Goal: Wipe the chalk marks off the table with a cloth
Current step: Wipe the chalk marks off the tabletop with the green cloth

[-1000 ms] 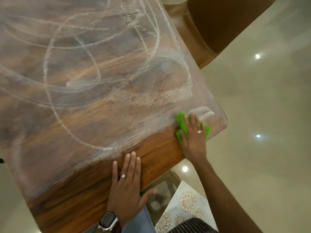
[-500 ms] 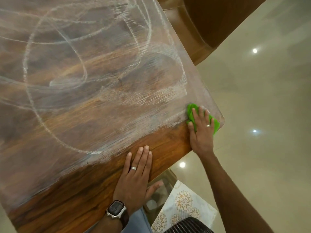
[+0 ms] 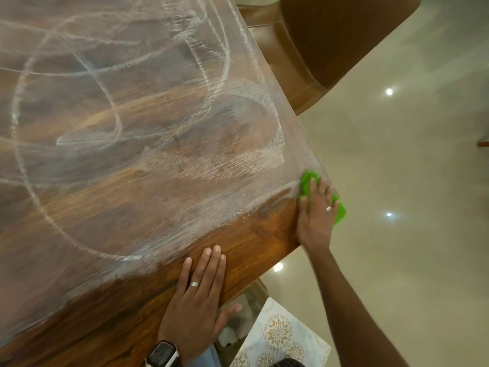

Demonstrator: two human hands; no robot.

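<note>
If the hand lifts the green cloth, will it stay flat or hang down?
The green cloth would probably droop: it lies bunched under the right hand, and one part hangs past the wooden table edge. It likely weighs little.

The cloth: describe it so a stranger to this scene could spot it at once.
Start with the big wooden table smeared with white chalk marks, then follow its near edge to the right-hand corner. There the right hand presses flat on the cloth, which overhangs the corner. It is the only bright green thing in view.
</note>
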